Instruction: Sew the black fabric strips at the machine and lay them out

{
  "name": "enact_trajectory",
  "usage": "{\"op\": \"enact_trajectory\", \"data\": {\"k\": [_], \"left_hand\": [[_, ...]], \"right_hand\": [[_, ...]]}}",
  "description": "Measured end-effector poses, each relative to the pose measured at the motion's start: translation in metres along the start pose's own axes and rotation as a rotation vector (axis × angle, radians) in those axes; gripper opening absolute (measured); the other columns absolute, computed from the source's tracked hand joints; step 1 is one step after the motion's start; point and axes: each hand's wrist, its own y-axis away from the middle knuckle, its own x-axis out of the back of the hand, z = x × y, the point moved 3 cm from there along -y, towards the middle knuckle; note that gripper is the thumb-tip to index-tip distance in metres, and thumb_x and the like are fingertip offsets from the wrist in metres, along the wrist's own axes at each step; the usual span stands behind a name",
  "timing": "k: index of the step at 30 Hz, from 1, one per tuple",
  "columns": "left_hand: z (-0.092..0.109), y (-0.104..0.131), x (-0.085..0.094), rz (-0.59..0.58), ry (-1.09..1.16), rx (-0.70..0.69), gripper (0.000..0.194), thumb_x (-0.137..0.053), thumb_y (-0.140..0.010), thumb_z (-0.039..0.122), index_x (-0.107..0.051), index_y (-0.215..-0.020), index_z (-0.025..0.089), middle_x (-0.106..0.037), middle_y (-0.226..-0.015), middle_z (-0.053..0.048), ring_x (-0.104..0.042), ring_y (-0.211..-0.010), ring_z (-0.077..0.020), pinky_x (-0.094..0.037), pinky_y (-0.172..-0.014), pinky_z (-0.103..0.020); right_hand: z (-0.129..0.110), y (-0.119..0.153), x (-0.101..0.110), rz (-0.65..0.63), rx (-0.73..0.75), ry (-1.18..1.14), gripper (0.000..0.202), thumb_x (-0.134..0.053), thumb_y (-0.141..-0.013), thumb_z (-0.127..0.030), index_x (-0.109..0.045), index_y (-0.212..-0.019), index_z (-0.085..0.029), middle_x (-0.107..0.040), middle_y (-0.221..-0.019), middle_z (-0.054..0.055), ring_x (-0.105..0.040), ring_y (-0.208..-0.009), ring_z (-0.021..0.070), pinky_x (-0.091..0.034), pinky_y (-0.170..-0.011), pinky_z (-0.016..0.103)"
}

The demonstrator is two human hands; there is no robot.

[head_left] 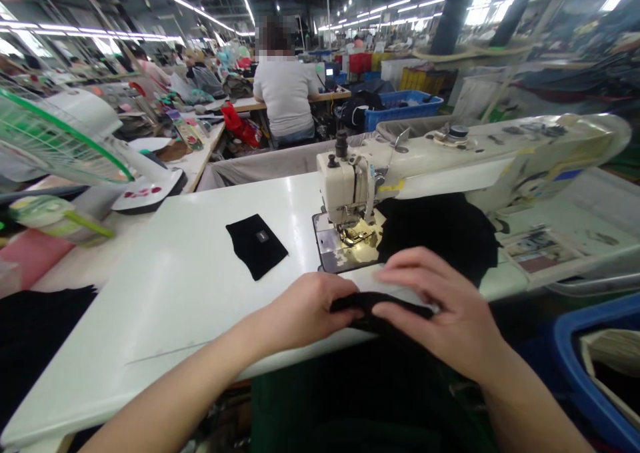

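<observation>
A piece of black fabric (367,302) is held at the table's front edge, its upper edge running between my two hands. My left hand (315,310) pinches its left end between thumb and fingers. My right hand (445,310) has its thumb against the near side of the fabric, with the index and middle fingers raised behind it, slightly blurred. Just beyond stands a sewing machine (345,186), its needle area lit over a worn metal plate (345,256). A small black fabric piece (256,245) with a grey label lies flat to the left.
More black fabric (435,233) lies under the machine arm. A blue bin (565,346) stands at the right. On the left are a green-rimmed fan (100,146), a jar (55,218) and dark fabric (40,346). Ahead, a person in a white shirt (285,96) sits facing away.
</observation>
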Motion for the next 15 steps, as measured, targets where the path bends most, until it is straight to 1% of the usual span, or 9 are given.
{"op": "enact_trajectory", "data": {"k": [1,2,3,4,7,8,10,12,15], "left_hand": [[-0.006,-0.001,-0.003,0.035,0.134,0.091,0.021,-0.073,-0.082,0.042,-0.071,-0.084,0.021,-0.069,-0.073,0.0,-0.065,-0.067,-0.0171,-0.053,-0.071,-0.03],[-0.013,0.0,-0.006,0.07,0.279,0.174,0.022,-0.073,-0.082,0.041,-0.07,-0.088,0.02,-0.07,-0.075,-0.001,-0.065,-0.067,-0.017,-0.052,-0.066,-0.028],[-0.02,0.001,-0.009,0.116,0.427,0.238,0.025,-0.075,-0.08,0.041,-0.068,-0.093,0.02,-0.071,-0.079,-0.001,-0.066,-0.069,-0.0173,-0.052,-0.065,-0.028],[-0.027,0.004,-0.012,0.19,0.569,0.285,0.03,-0.078,-0.077,0.04,-0.067,-0.097,0.019,-0.072,-0.083,-0.002,-0.067,-0.071,-0.0179,-0.053,-0.065,-0.028],[-0.038,0.016,-0.026,0.412,0.848,0.343,0.039,-0.084,-0.073,0.038,-0.066,-0.102,0.019,-0.074,-0.091,-0.004,-0.069,-0.079,-0.0185,-0.055,-0.072,-0.029],[-0.04,0.02,-0.03,0.471,0.898,0.346,0.038,-0.084,-0.073,0.036,-0.066,-0.102,0.019,-0.074,-0.093,-0.004,-0.069,-0.08,-0.0184,-0.056,-0.073,-0.028],[-0.044,0.025,-0.034,0.537,0.954,0.352,0.039,-0.084,-0.073,0.034,-0.066,-0.105,0.019,-0.074,-0.097,-0.004,-0.07,-0.084,-0.0187,-0.056,-0.076,-0.028],[-0.05,0.024,-0.028,0.531,0.984,0.353,0.044,-0.082,-0.074,0.036,-0.066,-0.111,0.021,-0.074,-0.103,-0.005,-0.071,-0.086,-0.0201,-0.057,-0.076,-0.03],[-0.062,0.011,-0.001,0.428,0.99,0.388,0.052,-0.078,-0.076,0.047,-0.067,-0.119,0.022,-0.074,-0.106,-0.006,-0.071,-0.088,-0.0215,-0.057,-0.076,-0.032]], "right_hand": [[0.006,0.003,0.005,0.183,-0.086,0.015,0.021,-0.074,-0.087,-0.03,-0.073,-0.107,-0.025,-0.068,-0.104,0.005,-0.061,-0.072,0.0138,-0.05,-0.064,0.027],[0.013,0.008,0.008,0.318,-0.195,-0.008,0.023,-0.073,-0.087,-0.036,-0.073,-0.107,-0.024,-0.068,-0.103,0.005,-0.058,-0.065,0.0121,-0.048,-0.058,0.026],[0.021,0.014,0.007,0.382,-0.31,-0.074,0.027,-0.071,-0.088,-0.041,-0.072,-0.109,-0.023,-0.069,-0.101,0.006,-0.056,-0.06,0.0113,-0.046,-0.054,0.026],[0.027,0.02,0.002,0.371,-0.419,-0.178,0.033,-0.069,-0.089,-0.046,-0.071,-0.111,-0.022,-0.07,-0.1,0.006,-0.056,-0.059,0.0118,-0.046,-0.053,0.026],[0.036,0.036,-0.031,0.09,-0.678,-0.476,0.046,-0.071,-0.084,-0.052,-0.069,-0.117,-0.02,-0.073,-0.099,0.008,-0.065,-0.071,0.018,-0.052,-0.06,0.029],[0.035,0.041,-0.042,0.006,-0.731,-0.508,0.044,-0.072,-0.082,-0.051,-0.07,-0.113,-0.019,-0.073,-0.097,0.008,-0.066,-0.074,0.0197,-0.053,-0.063,0.031],[0.031,0.05,-0.06,-0.089,-0.801,-0.498,0.036,-0.07,-0.083,-0.048,-0.073,-0.102,-0.018,-0.073,-0.089,0.006,-0.067,-0.075,0.0212,-0.053,-0.067,0.032],[0.029,0.056,-0.069,-0.12,-0.822,-0.47,0.032,-0.066,-0.084,-0.049,-0.073,-0.09,-0.017,-0.072,-0.082,0.005,-0.067,-0.075,0.0218,-0.052,-0.069,0.032],[0.029,0.061,-0.075,-0.195,-0.83,-0.481,0.03,-0.066,-0.083,-0.048,-0.072,-0.084,-0.018,-0.071,-0.079,0.003,-0.066,-0.076,0.0216,-0.051,-0.07,0.032]]}}
